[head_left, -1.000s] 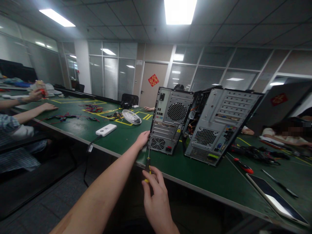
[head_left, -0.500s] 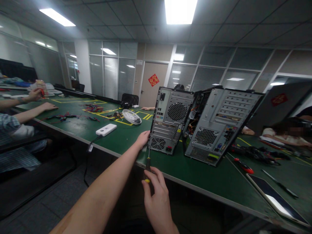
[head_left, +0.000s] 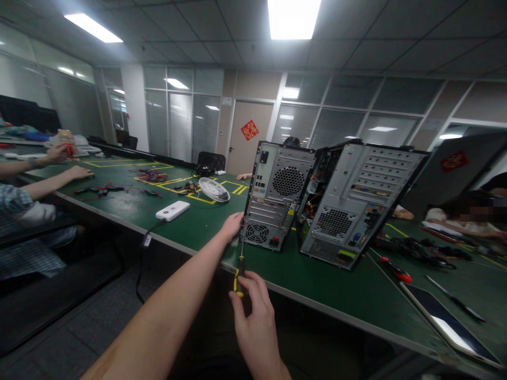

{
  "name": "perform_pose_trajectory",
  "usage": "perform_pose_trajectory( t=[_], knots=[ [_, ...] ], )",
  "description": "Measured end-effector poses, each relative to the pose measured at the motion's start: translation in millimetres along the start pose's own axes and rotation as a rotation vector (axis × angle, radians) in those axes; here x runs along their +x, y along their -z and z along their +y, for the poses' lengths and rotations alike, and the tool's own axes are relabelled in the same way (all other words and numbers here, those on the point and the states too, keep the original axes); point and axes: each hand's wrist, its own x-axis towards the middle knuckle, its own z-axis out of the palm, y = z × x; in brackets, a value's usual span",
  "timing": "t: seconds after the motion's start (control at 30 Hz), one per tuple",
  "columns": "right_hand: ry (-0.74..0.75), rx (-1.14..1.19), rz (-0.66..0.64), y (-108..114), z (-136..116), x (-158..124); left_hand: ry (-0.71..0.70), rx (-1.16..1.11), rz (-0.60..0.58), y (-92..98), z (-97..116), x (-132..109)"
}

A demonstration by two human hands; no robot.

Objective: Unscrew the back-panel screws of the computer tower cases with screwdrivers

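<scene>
My right hand is closed, thumb and fingers pinching the end of a screwdriver with a black and yellow handle. Its shaft points up to the lower left corner of a computer case, whose back faces me; the tip's exact contact is too small to make out. My left hand is against the left edge of that case, its fingertips hidden by it. A second computer case stands tilted on the right, its left side open with wires showing inside.
The green table also bears a white power bank, a white round basket, a red screwdriver, a phone, a dark thin tool and black cables. Co-workers' hands are at the far left.
The screwdriver has turned in my right fingers: a yellow stripe on its handle now faces me. My left hand and both computer cases have stayed in place.
</scene>
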Motion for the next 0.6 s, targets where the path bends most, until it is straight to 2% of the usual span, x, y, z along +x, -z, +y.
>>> perform_pose_trajectory(
  t=[0.6],
  knots=[
    [0.030, 0.001, -0.122, -0.1, -2.9, -4.0, 0.010, 0.057, 0.011, 0.6, -2.9, 2.5]
  ],
)
